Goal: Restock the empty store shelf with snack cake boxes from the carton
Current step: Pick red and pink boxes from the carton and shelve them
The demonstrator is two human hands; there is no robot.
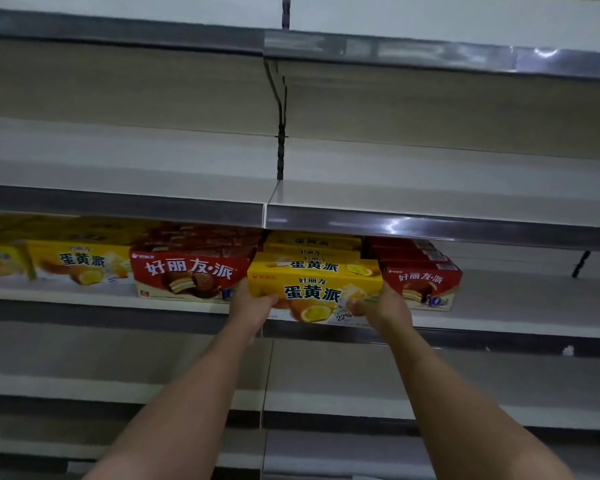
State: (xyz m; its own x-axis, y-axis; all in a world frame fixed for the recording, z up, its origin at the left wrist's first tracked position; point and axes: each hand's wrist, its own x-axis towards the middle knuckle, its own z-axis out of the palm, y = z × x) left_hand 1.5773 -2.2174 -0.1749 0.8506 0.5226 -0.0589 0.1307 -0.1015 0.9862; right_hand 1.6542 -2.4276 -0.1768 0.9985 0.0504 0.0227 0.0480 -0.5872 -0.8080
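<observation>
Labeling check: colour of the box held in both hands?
Yellow box, with dark lettering and a cake picture; clearest in the head view.

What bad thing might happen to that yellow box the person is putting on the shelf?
The yellow box is gripped only at its ends by the left hand and right hand, and its front seems to hang over the shelf edge. Let go too soon and it might tip off. It also sits tight between the red box on its left and the red box on its right, so pushing it in could shove those crooked.
</observation>
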